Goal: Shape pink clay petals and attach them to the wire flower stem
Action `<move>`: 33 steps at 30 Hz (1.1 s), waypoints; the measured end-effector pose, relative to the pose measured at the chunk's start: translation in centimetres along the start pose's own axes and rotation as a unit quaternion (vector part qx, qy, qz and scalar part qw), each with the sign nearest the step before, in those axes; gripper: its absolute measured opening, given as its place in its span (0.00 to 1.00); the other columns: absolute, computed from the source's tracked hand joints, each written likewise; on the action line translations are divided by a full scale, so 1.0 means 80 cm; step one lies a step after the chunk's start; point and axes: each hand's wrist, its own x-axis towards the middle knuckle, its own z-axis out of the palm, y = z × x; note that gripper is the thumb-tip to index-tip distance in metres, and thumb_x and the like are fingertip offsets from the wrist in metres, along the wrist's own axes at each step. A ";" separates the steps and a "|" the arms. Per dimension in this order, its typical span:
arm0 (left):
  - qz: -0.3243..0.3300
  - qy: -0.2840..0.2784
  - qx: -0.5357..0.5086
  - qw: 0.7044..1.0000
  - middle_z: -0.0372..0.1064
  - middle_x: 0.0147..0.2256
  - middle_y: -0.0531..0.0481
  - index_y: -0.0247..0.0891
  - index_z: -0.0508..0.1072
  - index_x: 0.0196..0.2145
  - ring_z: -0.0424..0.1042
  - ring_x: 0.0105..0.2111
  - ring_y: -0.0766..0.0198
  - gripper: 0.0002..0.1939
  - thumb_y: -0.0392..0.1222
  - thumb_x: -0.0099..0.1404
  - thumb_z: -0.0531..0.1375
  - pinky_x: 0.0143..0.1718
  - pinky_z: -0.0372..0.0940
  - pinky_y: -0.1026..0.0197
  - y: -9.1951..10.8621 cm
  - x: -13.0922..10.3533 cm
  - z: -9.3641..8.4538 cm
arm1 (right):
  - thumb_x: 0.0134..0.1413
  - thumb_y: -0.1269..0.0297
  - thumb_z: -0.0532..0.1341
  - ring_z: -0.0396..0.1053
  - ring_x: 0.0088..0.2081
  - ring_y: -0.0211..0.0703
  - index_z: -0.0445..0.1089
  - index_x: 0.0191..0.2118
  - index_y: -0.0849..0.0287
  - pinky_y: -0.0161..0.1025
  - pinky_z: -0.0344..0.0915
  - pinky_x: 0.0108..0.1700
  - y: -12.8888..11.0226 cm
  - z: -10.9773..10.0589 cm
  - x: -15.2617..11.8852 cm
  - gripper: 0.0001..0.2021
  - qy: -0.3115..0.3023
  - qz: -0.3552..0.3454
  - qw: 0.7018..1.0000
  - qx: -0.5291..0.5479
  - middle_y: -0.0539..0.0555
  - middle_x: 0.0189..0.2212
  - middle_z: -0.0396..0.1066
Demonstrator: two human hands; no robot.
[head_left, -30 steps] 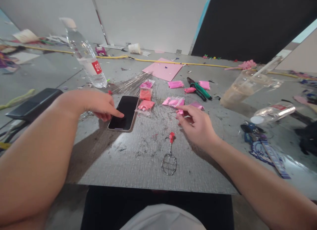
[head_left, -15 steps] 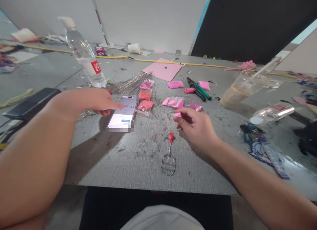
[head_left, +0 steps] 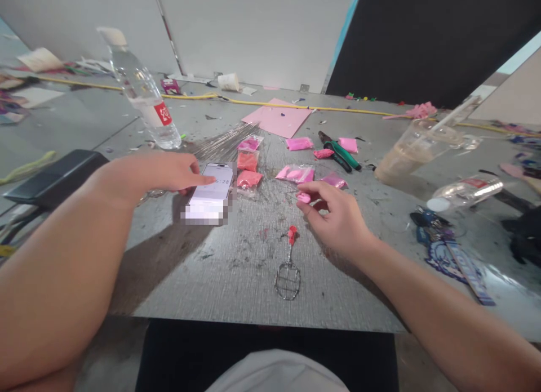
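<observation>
My left hand (head_left: 180,171) reaches over a lit phone (head_left: 213,190), index finger stretched onto its screen. Its other fingers are loosely bent and hold nothing. Between thumb and fingertips my right hand (head_left: 332,212) pinches a small lump of pink modelling clay (head_left: 303,197). In front of it on the table lies a small twisted-wire racket (head_left: 288,279) with red clay (head_left: 292,234) on its handle end. Bags of pink clay (head_left: 295,174) and of orange-coral clay (head_left: 249,179) lie just beyond and between my hands.
Green-handled pliers (head_left: 344,155), a bundle of thin wires (head_left: 224,141) and pink paper (head_left: 276,119) lie farther back. A water bottle (head_left: 146,93) stands left near a black power bank (head_left: 54,172). On the right are a tilted-looking drink cup (head_left: 408,152), a lying bottle (head_left: 469,192) and a keychain (head_left: 452,262).
The phone screen looks different, its blue button gone from sight. My left index finger has shifted slightly right on the screen. My right fingers have turned the pink clay a little.
</observation>
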 end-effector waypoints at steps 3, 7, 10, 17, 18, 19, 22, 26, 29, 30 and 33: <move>-0.017 -0.017 -0.003 1.000 0.80 0.45 0.47 0.46 0.74 0.55 0.76 0.39 0.52 0.29 0.67 0.69 0.52 0.39 0.64 0.55 -0.001 0.003 -0.002 | 0.63 0.63 0.65 0.76 0.38 0.45 0.77 0.44 0.56 0.42 0.70 0.40 -0.003 -0.003 0.001 0.06 -0.001 0.005 1.000 -0.014 0.54 0.39 0.80; 0.003 -0.010 -0.001 1.000 0.75 0.56 0.51 0.53 0.71 0.61 0.74 0.50 0.52 0.23 0.57 0.72 0.52 0.47 0.64 0.54 0.008 -0.005 -0.006 | 0.68 0.53 0.61 0.74 0.27 0.42 0.77 0.38 0.57 0.42 0.66 0.31 -0.008 -0.006 0.000 0.14 -0.041 0.080 0.996 0.025 0.51 0.25 0.76; 0.009 -0.017 0.001 1.000 0.76 0.56 0.53 0.57 0.68 0.64 0.75 0.50 0.53 0.25 0.51 0.70 0.54 0.47 0.65 0.54 0.008 -0.009 -0.006 | 0.71 0.57 0.58 0.78 0.32 0.44 0.77 0.47 0.56 0.44 0.71 0.36 -0.004 -0.002 -0.001 0.13 -0.039 0.087 0.993 0.064 0.54 0.34 0.80; 0.011 -0.039 0.006 0.999 0.78 0.54 0.57 0.60 0.67 0.65 0.77 0.47 0.54 0.29 0.47 0.66 0.57 0.44 0.66 0.56 -0.003 -0.003 -0.001 | 0.58 0.62 0.70 0.78 0.35 0.46 0.81 0.41 0.54 0.45 0.73 0.40 -0.002 -0.001 0.000 0.05 -0.021 0.090 0.995 0.037 0.52 0.35 0.82; 0.011 -0.040 0.008 0.999 0.78 0.53 0.57 0.61 0.67 0.65 0.77 0.47 0.54 0.30 0.47 0.66 0.57 0.43 0.66 0.55 -0.003 -0.004 -0.001 | 0.59 0.57 0.70 0.77 0.33 0.45 0.81 0.39 0.55 0.45 0.72 0.37 -0.003 -0.002 0.000 0.08 -0.028 0.105 0.993 0.045 0.52 0.32 0.81; 0.012 -0.040 0.010 0.999 0.78 0.53 0.58 0.62 0.67 0.65 0.77 0.47 0.54 0.30 0.47 0.66 0.57 0.43 0.67 0.55 -0.002 -0.004 -0.001 | 0.61 0.53 0.68 0.77 0.30 0.45 0.81 0.38 0.56 0.44 0.72 0.35 -0.005 -0.003 0.000 0.12 -0.037 0.121 0.990 0.057 0.53 0.29 0.80; 0.013 -0.036 0.019 0.999 0.78 0.54 0.56 0.59 0.68 0.64 0.77 0.47 0.52 0.28 0.48 0.66 0.57 0.42 0.67 0.54 0.002 -0.007 -0.001 | 0.68 0.51 0.61 0.77 0.29 0.45 0.80 0.40 0.57 0.44 0.72 0.33 -0.006 -0.003 0.000 0.16 -0.051 0.142 0.984 0.092 0.53 0.28 0.79; 0.015 -0.028 0.029 0.999 0.78 0.53 0.55 0.58 0.69 0.63 0.78 0.46 0.52 0.28 0.49 0.66 0.57 0.41 0.67 0.54 0.007 -0.010 -0.002 | 0.62 0.65 0.65 0.79 0.40 0.46 0.80 0.45 0.54 0.46 0.73 0.44 -0.005 -0.001 0.002 0.08 -0.028 0.109 0.990 0.082 0.54 0.40 0.81; 0.026 -0.029 0.028 0.999 0.78 0.53 0.58 0.62 0.69 0.63 0.78 0.45 0.53 0.28 0.48 0.66 0.57 0.40 0.66 0.56 0.007 -0.013 -0.003 | 0.56 0.60 0.71 0.77 0.34 0.45 0.80 0.39 0.55 0.44 0.73 0.39 -0.007 -0.001 0.002 0.07 -0.030 0.159 0.978 0.128 0.53 0.33 0.81; 0.028 -0.027 0.029 0.999 0.78 0.53 0.58 0.62 0.70 0.62 0.78 0.46 0.53 0.28 0.48 0.65 0.57 0.40 0.66 0.56 0.007 -0.013 -0.003 | 0.56 0.56 0.71 0.77 0.31 0.44 0.79 0.38 0.55 0.43 0.73 0.35 -0.008 -0.001 0.002 0.10 -0.035 0.180 0.972 0.147 0.53 0.30 0.80; 0.032 -0.015 0.024 0.999 0.80 0.50 0.57 0.59 0.72 0.61 0.78 0.44 0.53 0.27 0.48 0.64 0.59 0.38 0.66 0.57 0.005 -0.014 -0.003 | 0.64 0.50 0.64 0.78 0.29 0.44 0.79 0.40 0.56 0.44 0.75 0.34 -0.009 0.000 0.001 0.14 -0.047 0.202 0.958 0.196 0.53 0.29 0.79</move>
